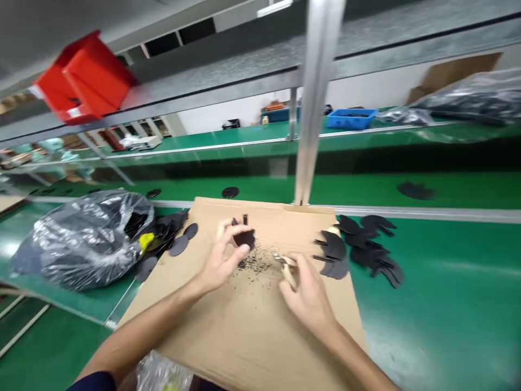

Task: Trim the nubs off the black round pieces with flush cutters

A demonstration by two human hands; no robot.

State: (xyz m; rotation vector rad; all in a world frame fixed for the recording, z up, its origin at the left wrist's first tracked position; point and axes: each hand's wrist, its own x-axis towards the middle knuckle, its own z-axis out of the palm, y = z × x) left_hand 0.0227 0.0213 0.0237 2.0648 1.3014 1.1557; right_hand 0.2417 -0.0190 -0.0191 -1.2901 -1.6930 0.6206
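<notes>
My left hand (222, 258) pinches a flat black plastic piece (245, 239) between thumb and fingers, over a brown cardboard sheet (244, 326). A short tab sticks up at the far side of this piece. In my right hand (307, 290) is a small pair of nippers (288, 276) with cream handles, its metal tip pointing toward the piece but apart from it. Tiny black scraps (254, 263) lie scattered between both hands. Right of the nippers, several rounded black pieces (334, 247) with thin prongs overlap on the cardboard.
At left lies a dark plastic bag (89, 239) spilling black discs (179, 245). More black pieces (376, 252) are heaped on the green table (448, 304) at right. A metal post (313, 108) rises behind the cardboard. A red bin (85, 79) and blue tray (352, 119) stand farther back.
</notes>
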